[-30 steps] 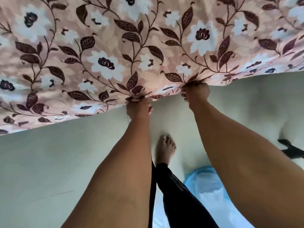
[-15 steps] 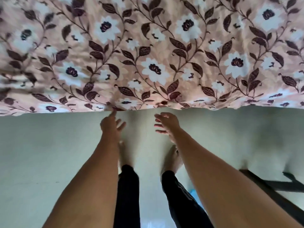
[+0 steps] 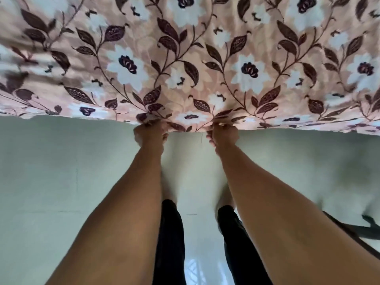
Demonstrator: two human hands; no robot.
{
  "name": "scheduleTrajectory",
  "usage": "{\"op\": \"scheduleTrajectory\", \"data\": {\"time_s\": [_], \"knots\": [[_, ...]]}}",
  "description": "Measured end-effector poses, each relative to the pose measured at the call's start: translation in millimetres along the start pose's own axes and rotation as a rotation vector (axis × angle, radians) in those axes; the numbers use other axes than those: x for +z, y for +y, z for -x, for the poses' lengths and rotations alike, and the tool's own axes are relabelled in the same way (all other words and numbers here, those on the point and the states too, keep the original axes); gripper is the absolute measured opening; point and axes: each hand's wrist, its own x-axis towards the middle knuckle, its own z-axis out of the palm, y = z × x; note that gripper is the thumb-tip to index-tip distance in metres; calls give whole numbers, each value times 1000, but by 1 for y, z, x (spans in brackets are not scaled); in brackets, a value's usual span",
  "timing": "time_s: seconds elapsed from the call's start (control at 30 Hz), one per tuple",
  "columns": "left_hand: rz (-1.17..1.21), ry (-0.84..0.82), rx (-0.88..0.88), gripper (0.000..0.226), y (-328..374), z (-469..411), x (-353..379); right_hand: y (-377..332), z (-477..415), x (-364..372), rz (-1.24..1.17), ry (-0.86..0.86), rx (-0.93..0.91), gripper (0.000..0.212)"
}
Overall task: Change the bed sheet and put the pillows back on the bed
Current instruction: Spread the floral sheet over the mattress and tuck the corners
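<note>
Bed sheet (image 3: 185,58): floral, spread across the upper view, near edge over the pale floor (image 3: 51,171).
Left hand (image 3: 149,132): fingers curled, gripping that edge.
Right hand (image 3: 223,133): fingers curled, gripping it nearby.

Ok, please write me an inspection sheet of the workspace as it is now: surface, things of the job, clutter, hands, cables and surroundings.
Surface: the bed is hidden under the floral sheet, which fills the upper part of the view.
Job's things: the floral sheet, whose near edge runs across the view; no pillows seen.
Clutter: dark bars at the right edge; cannot tell what they are.
Hands: the left hand and the right hand each grip the sheet's near edge, close together.
Cables: nothing seen.
Surroundings: pale floor; the person's dark trouser legs between the forearms.
</note>
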Motion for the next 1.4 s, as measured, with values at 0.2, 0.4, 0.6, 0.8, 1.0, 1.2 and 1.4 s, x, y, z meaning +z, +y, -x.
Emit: {"op": "scheduleTrajectory", "data": {"time_s": [0.2,0.4,0.6,0.8,1.0,1.2,1.4], "knots": [[-41,-15,-134,14,-6,-27,-15,4,0,0,27,-4,95,34],[-86,-54,-182,20,-5,-21,-99,4,67,6,178,-186,160,11],[-189,-45,-65,10,70,-18,-193,-30,147,84,254,-334,25,6],[-230,26,51,6,142,-15,-267,-65,231,152,386,-554,-115,13],[-197,125,70,10,142,-50,-337,-51,253,209,313,-508,-146,13],[-90,289,102,14,157,-151,-439,-9,261,313,226,-426,-81,27],[-88,378,186,60,226,-238,-525,17,292,448,230,-337,-169,46]]}}
